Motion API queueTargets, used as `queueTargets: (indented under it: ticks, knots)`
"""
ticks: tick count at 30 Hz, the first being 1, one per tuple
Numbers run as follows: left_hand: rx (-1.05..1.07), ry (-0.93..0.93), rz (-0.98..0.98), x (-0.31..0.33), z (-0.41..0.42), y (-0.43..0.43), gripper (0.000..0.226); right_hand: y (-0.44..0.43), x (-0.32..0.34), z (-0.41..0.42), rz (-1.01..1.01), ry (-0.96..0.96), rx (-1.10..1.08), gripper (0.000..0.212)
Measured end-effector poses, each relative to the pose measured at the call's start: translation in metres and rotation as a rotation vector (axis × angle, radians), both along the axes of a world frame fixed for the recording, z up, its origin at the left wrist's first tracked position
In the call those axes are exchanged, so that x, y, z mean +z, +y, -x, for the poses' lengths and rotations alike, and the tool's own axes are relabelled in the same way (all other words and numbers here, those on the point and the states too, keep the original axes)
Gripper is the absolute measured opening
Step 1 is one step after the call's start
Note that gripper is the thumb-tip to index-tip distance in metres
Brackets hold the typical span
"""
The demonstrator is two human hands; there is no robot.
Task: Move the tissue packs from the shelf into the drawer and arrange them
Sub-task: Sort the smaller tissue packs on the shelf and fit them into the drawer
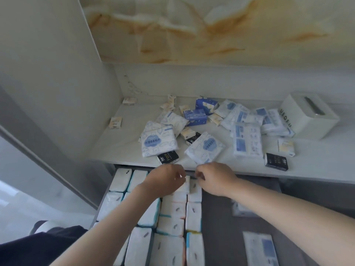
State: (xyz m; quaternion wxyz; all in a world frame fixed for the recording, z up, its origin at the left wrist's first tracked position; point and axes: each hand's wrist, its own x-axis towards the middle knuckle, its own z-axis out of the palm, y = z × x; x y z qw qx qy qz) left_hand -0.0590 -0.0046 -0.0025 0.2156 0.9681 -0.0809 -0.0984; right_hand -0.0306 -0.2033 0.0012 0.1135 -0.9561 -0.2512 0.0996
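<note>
Tissue packs lie scattered on the white shelf [124, 150]: white ones with blue clouds [159, 141], blue ones [196, 117], black ones [276, 161] and small cream ones. Below it the open drawer [221, 227] holds rows of white tissue packs [172, 225] on its left side. My left hand [165, 179] and my right hand [215, 177] are at the drawer's back edge, fingers curled, both on a white pack [187, 184] between them. How firmly each hand grips it is hard to tell.
A cream tissue box [307, 116] stands at the shelf's right end. A flat pack [259, 248] lies on the drawer's grey right half. A cabinet wall rises on the left, and a marble-patterned panel hangs above the shelf.
</note>
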Motion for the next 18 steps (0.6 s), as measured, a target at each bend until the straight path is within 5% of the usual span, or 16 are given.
queueTargets:
  ticks: [6, 13, 18]
  knots:
    - [-0.008, -0.071, 0.064, 0.054, -0.055, -0.042, 0.022, -0.045, 0.044, -0.059, -0.129, -0.101, -0.165, 0.021]
    - [0.102, -0.269, -0.095, 0.065, -0.149, -0.068, 0.029, -0.077, 0.039, -0.142, 0.022, -0.246, -0.192, 0.037]
    - [0.002, -0.031, -0.44, 0.06, -0.183, -0.051, 0.045, -0.065, 0.022, -0.184, 0.194, -0.338, -0.147, 0.042]
